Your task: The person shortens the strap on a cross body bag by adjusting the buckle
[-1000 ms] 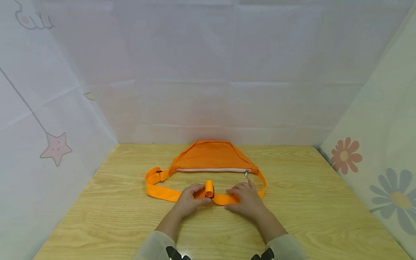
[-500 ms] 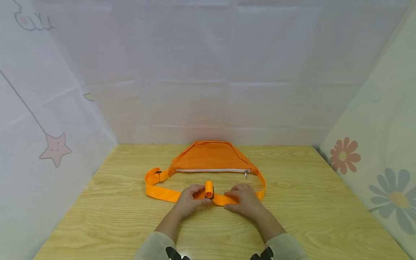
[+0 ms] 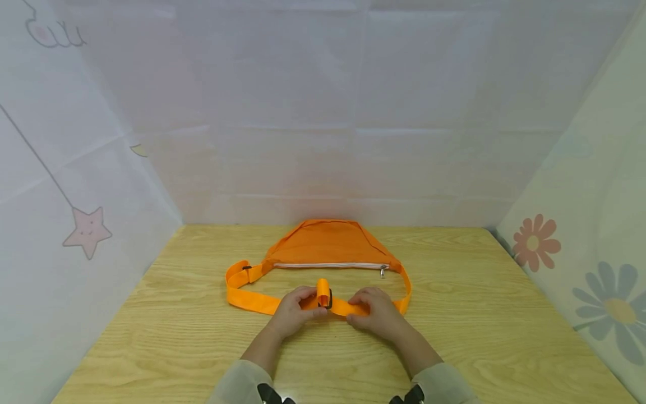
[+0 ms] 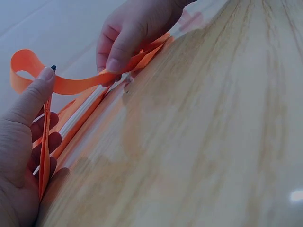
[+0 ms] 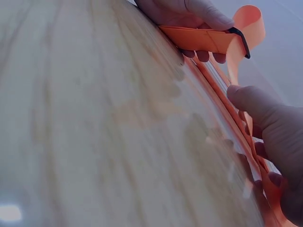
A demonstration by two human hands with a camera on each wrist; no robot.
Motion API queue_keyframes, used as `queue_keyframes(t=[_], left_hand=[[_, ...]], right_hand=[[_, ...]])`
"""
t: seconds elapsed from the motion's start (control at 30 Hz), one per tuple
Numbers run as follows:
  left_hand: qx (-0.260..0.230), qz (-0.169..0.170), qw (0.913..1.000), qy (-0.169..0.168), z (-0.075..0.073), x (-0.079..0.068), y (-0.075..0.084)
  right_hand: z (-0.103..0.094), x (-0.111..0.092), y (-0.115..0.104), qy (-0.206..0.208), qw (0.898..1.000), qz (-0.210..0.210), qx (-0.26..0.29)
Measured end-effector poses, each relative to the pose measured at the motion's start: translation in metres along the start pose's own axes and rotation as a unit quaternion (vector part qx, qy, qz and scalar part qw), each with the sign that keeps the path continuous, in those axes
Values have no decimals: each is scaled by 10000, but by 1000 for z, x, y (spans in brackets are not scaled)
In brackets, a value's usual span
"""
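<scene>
I see the orange bag (image 3: 330, 241) lying on the wooden surface (image 3: 484, 314), close to its far edge, just before the pale cloth (image 3: 323, 112) which makes the back wall. The zipper (image 3: 330, 265) runs along the near side of the bag, and its metal pull (image 3: 382, 271) is at the right end. The orange strap (image 3: 252, 301) goes out from both ends of the bag and makes a big ring toward the near side.

The left grip (image 3: 295, 308), a bare hand, is grasping the strap: the thumb and fingers pinch it just beside the black buckle (image 3: 330, 299), where a small loop (image 3: 322, 288) of strap stands up. The right grip (image 3: 375, 313) is also grasping; its thumb and curled fingers hold the strap near the buckle, apart from the left grip. In the left wrist view I see the piece of strap between them raised from the surface.

A second dark buckle (image 3: 247, 267) sits on the strap near the left end of the bag. On the right wall I notice a red flower (image 3: 532, 243).
</scene>
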State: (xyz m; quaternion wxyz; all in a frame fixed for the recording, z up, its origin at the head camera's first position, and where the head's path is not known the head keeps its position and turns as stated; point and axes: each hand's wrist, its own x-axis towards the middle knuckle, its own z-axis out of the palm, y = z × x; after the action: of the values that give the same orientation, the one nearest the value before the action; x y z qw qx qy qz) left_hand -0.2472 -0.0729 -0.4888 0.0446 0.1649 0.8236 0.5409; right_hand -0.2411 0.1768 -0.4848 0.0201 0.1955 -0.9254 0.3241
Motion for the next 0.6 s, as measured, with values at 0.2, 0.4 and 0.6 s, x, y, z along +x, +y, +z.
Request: queue_keyframes(t=[0.2,0.4,0.6], left_hand=[[-3,31,10000,0,0,1,1],[37,150,9999,23,1,2,0],[68,179,9998,27,1,3,0]], right_hand=[[1,2,-6,73,9985,21,535],[5,5,-11,120,9971,123,747],[7,5,-16,20,9932,425,1083]])
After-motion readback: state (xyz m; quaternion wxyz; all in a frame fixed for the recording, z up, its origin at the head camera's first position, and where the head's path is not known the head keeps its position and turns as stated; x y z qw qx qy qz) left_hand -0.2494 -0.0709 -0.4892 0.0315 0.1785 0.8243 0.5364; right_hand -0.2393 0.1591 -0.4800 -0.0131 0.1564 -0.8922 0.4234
